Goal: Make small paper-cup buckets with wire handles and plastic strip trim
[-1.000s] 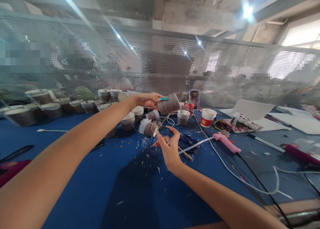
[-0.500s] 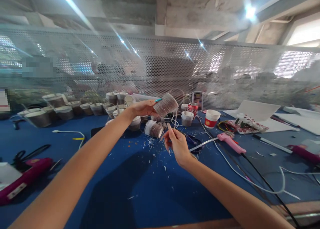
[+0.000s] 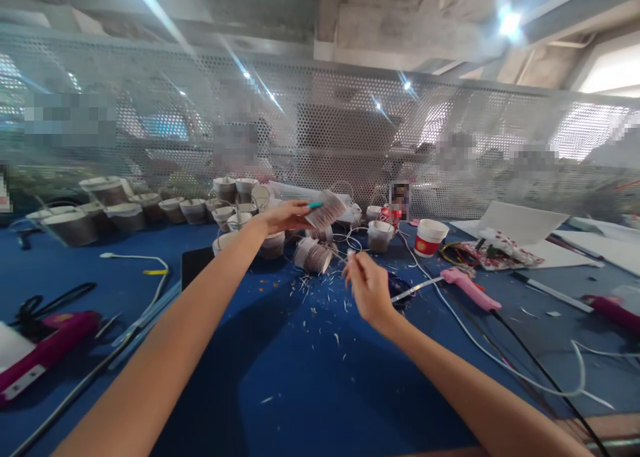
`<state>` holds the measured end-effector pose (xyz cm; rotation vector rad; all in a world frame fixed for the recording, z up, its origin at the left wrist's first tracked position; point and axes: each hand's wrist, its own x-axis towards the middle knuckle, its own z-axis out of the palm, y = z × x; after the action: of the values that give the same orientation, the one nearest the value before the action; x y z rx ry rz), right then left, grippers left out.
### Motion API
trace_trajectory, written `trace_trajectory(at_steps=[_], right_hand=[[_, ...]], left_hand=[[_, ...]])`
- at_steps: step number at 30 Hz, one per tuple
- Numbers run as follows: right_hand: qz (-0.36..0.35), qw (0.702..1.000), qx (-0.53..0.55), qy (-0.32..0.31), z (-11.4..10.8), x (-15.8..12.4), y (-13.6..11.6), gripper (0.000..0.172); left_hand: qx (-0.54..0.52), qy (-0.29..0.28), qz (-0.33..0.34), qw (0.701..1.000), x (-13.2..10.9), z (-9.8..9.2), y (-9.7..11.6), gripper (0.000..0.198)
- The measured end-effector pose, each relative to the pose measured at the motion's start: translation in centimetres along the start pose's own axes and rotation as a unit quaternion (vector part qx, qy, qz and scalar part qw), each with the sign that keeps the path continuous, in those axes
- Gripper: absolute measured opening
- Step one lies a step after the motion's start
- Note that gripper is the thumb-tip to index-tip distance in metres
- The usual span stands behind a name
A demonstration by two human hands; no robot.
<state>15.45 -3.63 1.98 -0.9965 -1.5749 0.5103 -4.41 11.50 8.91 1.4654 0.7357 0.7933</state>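
My left hand (image 3: 287, 218) holds up a small cup wound round with grey-brown cord (image 3: 327, 210); the cup is tilted and blurred by motion. To the right and lower, my right hand (image 3: 369, 285) is closed in a pinch, where a thin pale cord (image 3: 341, 254) appears to meet the fingertips. Under the raised cup, a cord-wrapped roll (image 3: 311, 254) lies on its side on the blue table (image 3: 300, 390), with white scraps scattered in front of it.
Several cord-wrapped cups with handles (image 3: 73, 227) stand at the back left. A white-and-red paper cup (image 3: 429, 237) and a pink glue gun (image 3: 470, 289) are to the right. Magenta tools (image 3: 47, 350) lie at both sides. White cables cross the table; a perforated screen (image 3: 340, 130) stands behind.
My left hand has tilted the cup and moved it slightly left. My right hand has shifted a little right and down, away from it. The view has also moved slightly.
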Motion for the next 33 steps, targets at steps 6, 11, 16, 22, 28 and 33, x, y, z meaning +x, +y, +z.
trace_trajectory(at_steps=[6, 11, 16, 22, 28, 33], right_hand=[[-0.146, 0.945, -0.25, -0.154, 1.7, -1.9, -0.1, 0.028], [-0.139, 0.936, -0.27, -0.181, 1.5, -2.0, -0.3, 0.028], [-0.143, 0.927, -0.29, -0.19, 1.3, -2.0, -0.5, 0.029], [-0.159, 0.918, -0.303, -0.199, 1.5, -2.2, -0.9, 0.03], [-0.158, 0.914, -0.309, -0.21, 1.5, -2.2, -1.2, 0.028], [-0.146, 0.914, -0.307, -0.221, 1.5, -2.1, -1.2, 0.027]], left_hand=[[0.302, -0.054, 0.02, 0.951, 5.4, 4.5, -1.2, 0.049], [0.348, -0.129, 0.005, 0.928, 10.1, 7.6, -3.1, 0.045], [0.333, -0.194, 0.007, 0.923, 11.1, 8.8, -4.3, 0.04], [0.315, -0.244, 0.048, 0.916, 10.3, 8.6, -3.6, 0.056], [0.4, -0.258, 0.059, 0.878, 10.6, 8.5, -1.8, 0.062], [0.443, -0.291, -0.015, 0.848, 11.2, 8.8, -1.3, 0.062]])
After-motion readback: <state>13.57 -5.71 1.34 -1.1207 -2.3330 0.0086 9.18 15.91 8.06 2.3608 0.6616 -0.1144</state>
